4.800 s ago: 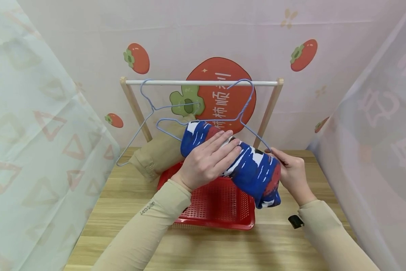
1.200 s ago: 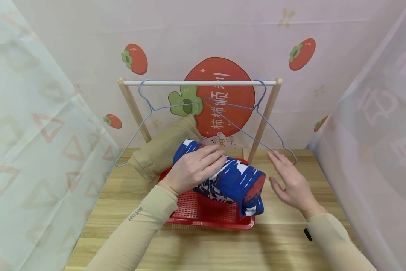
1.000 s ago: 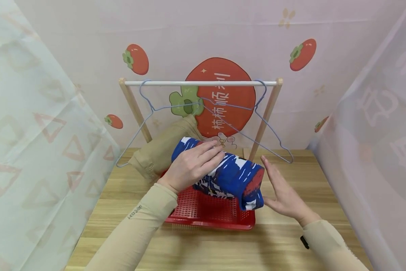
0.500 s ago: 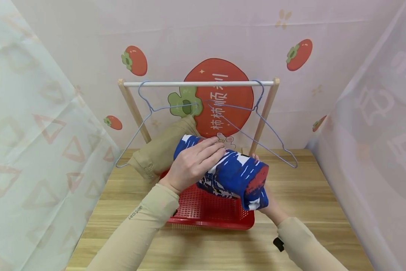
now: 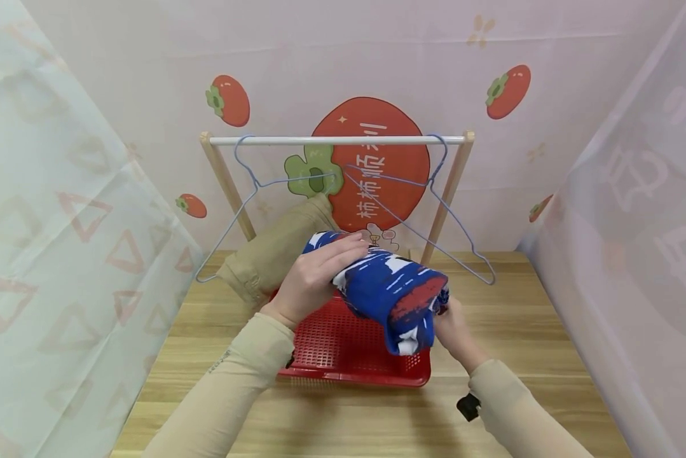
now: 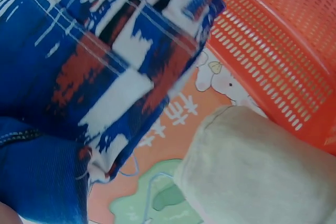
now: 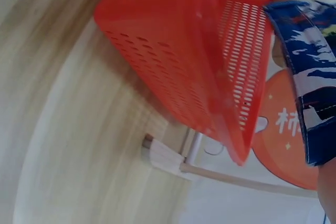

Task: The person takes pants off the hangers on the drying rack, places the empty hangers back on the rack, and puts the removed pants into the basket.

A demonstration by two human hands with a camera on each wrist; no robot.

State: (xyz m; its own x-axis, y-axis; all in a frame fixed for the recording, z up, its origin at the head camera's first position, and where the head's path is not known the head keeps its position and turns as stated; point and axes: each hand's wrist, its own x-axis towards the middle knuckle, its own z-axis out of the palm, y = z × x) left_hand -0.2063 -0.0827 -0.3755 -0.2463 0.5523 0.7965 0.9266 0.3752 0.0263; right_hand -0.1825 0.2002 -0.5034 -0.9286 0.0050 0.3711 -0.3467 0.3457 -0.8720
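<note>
- Now, both hands are up at one piece of clothing, a garment printed in blue, red and white, folded and slanting down toward the near right.
- Left hand has hold of its left part: fingers laid across the upper surface, thumb out of sight.
- Over at the right end, the right hand meets the cloth edge, but its fingers disappear behind the fabric, so I can't tell whether they grip.
- And the garment is in the air above the red basket; the left wrist view fills its upper left with stitched, patterned cloth.
- Beneath, that slotted basket sits on the wood-grain table.
- Far left of the garment, a tan cloth slants by the lower corner of the left blue hanger.
- Across on the right, the right blue hanger hooks over the same white rail, its wire apart from the printed garment.
- Wooden posts carry that rail, in front of a pale backdrop with red fruit prints.
- Beige sleeves reach in from the near side, a black band at the right wrist.
</note>
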